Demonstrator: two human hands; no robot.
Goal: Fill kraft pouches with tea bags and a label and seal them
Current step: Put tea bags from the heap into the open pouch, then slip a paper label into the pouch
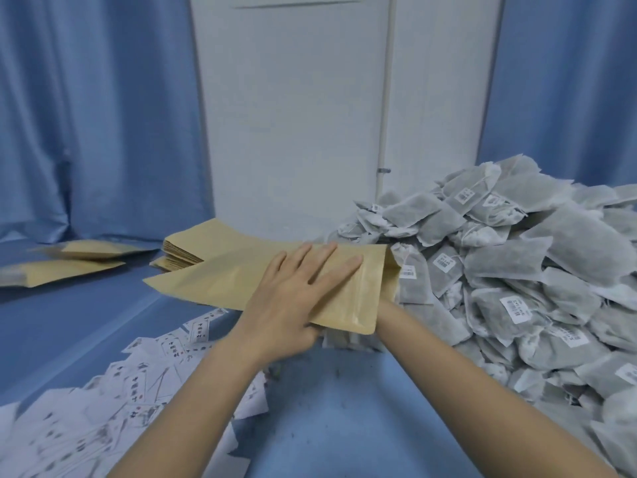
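A kraft pouch [220,281] is held level above the blue table, its open mouth turned right toward the tea bag pile [537,270]. My left hand [293,291] lies flat on top of the pouch with straight fingers, and its thumb is tucked under the near edge, pinching it. My right forearm [431,339] runs up to the pouch mouth, and the hand itself is hidden behind the pouch. Some grey tea bags [348,339] show just below the pouch's near edge. Paper labels [138,384] lie scattered at the lower left.
A stack of empty kraft pouches [193,246] sits behind the held one. Two more pouches [69,267] lie flat at the far left. Blue curtains and a white door stand behind the table. The tea bag pile covers the right side.
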